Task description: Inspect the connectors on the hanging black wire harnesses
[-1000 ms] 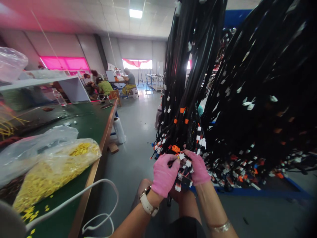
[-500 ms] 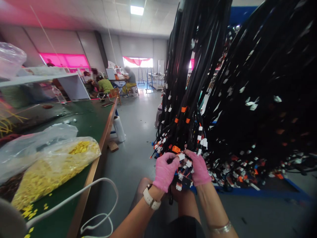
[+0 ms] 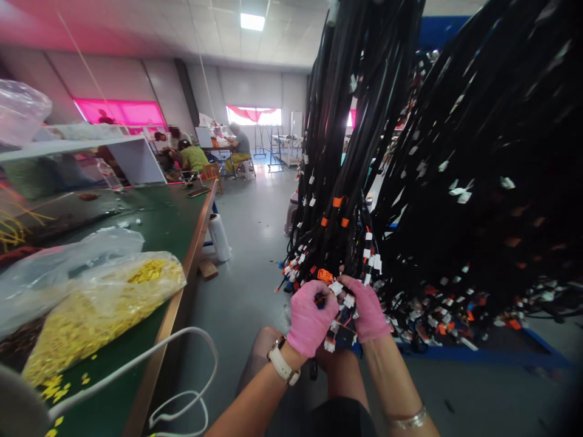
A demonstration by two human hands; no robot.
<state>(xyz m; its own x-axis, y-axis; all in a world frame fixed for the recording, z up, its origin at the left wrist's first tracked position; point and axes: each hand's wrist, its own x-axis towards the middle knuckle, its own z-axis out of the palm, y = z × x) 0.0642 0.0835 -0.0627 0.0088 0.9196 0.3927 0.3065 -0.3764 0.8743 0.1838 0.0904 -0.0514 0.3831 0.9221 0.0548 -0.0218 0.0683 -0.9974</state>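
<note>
Both hands wear pink gloves and meet at the low end of a hanging black wire harness. My left hand is closed in a pinch, thumb and forefinger at a small white connector. My right hand is bent round from the other side, its fingertips closed at the upper edge of the same connector; their exact grip is partly hidden. An orange connector sits just above the left fingers. Below and between the hands dangle more white connectors on thin wires.
A thick mass of black harnesses hangs at right over a blue-edged tray. On the left, a green-topped bench bears a bag of yellow pieces; a white cable loops past its edge. People sit at tables farther back.
My left hand has shifted slightly right and turned, its knuckles now more over the connectors. The white connector has moved a little right. My right hand stays almost in place.
</note>
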